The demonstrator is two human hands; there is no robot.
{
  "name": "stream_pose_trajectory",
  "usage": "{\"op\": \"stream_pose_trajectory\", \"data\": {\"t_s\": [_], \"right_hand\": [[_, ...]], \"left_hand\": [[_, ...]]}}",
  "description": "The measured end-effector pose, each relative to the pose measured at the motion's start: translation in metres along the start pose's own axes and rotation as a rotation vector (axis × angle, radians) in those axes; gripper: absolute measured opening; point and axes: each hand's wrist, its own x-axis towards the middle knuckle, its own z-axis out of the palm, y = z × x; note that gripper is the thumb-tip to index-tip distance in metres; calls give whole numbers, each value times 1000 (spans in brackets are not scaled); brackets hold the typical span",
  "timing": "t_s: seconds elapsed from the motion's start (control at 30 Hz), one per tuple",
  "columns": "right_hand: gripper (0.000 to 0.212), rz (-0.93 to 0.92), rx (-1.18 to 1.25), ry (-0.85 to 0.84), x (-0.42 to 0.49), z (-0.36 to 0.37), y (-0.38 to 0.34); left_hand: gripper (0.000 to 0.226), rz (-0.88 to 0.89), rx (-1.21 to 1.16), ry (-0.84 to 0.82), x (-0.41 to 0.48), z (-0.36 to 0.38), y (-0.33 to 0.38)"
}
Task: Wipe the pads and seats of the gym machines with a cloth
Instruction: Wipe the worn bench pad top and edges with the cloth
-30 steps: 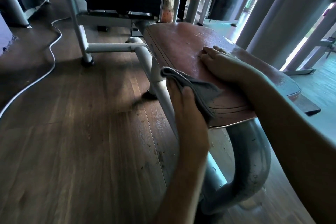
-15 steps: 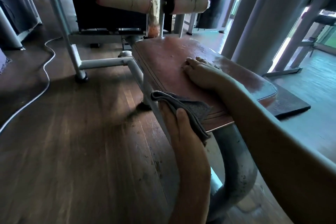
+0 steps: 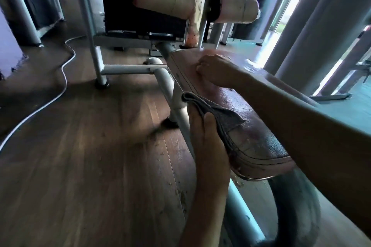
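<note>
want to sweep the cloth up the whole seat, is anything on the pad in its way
Only the right hand: it rests curled on the seat pad, farther up than the cloth, which the left hand holds at the pad's left edge. The pad between them looks bare.

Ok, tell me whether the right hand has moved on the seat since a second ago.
Yes. The right hand has slid along the seat toward its far end, nearer the roller pads, fingers now curled.

A gym: tubular steel machine frame (image 3: 128, 69), cracked roller pads (image 3: 162, 1), a worn padded seat (image 3: 253, 126) — all on wood flooring (image 3: 90, 156).
</note>
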Motion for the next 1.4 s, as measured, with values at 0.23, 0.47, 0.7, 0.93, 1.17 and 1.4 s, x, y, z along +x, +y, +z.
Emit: {"op": "stream_pose_trajectory", "data": {"t_s": [0.23,0.47,0.7,0.93,1.17,1.4], "right_hand": [[41,-84,-42,115,10,18,15],[52,-84,-35,130,20,24,20],[48,-71,-21,131,21,26,24],[49,-61,-1,114,19,26,23],[47,-68,-4,111,15,22,19],[36,-129,-94,85,23,-3,16]], "left_hand": [[49,-5,72,25,19,0,2],[54,64,83,27,84,-9,-5],[53,-141,-9,104,73,-2,-26],[57,29,194,36,127,-8,9],[46,-114,89,36,43,-8,16],[49,-3,95,42,84,-3,4]]}}
